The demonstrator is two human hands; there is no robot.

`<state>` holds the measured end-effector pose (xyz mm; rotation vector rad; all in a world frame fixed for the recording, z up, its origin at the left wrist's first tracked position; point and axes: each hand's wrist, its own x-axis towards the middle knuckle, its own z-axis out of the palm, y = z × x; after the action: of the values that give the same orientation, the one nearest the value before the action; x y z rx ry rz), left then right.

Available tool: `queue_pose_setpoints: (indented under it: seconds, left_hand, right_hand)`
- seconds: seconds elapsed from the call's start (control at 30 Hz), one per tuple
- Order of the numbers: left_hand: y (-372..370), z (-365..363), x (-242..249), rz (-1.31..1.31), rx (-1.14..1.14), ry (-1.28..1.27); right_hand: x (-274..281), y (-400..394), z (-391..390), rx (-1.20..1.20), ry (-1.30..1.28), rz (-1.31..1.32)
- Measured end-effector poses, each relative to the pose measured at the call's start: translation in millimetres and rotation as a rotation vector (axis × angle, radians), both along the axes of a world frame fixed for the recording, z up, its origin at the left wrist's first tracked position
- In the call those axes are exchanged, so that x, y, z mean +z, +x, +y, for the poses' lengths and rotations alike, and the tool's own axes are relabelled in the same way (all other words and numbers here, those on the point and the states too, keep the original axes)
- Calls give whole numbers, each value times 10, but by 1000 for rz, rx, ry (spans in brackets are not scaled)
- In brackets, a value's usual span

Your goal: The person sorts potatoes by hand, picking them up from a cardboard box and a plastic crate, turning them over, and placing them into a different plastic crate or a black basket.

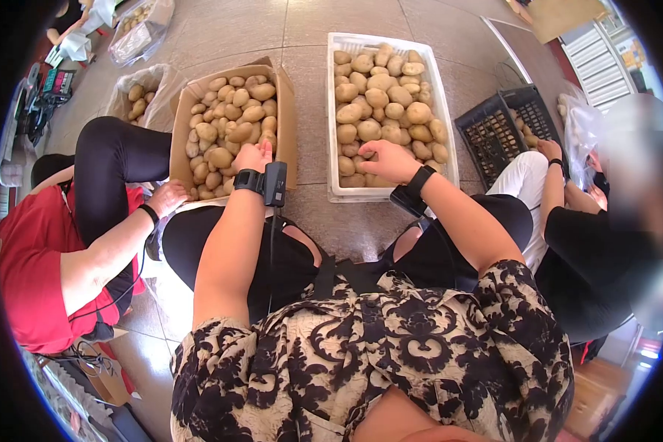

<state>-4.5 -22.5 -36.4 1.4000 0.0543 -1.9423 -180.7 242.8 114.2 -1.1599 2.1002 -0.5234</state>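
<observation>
I see both arms extended fwd, wrists strapped w/ black bands. Left hand [252, 156] palm-down, fingers curled. Right hand [387, 160] palm-down, fingers bent, reaching leftward.

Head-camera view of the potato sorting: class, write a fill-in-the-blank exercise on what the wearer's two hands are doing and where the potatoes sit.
1. The left hand rests on potatoes in the ____ box.
2. The right hand reaches into the white plastic ____.
3. Both wrists wear ____ bands.
4. Beside the white container stands a black crate, where another person's hand reaches for ____.

Missing words: cardboard; crate; black; potatoes
</observation>
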Motion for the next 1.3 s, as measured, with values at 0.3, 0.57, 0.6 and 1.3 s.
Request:
queue_pose_setpoints:
  seconds: [0.3, 0.57, 0.6, 1.3]
  left_hand:
    - [-148, 687, 1088, 193, -264, 83]
    - [-260, 850, 1983, 83, -665, -150]
    - [-295, 833, 2042, 82, -674, -144]
    - [-1133, 779, 1299, 192, -918, 30]
  right_hand:
    - [-76, -302, 100, -59, -128, -46]
    - [492, -881, 431, -233, -162, 181]
    - [621, -930, 448, -278, -104, 148]
    - [-238, -1344, 477, -199, 112, 417]
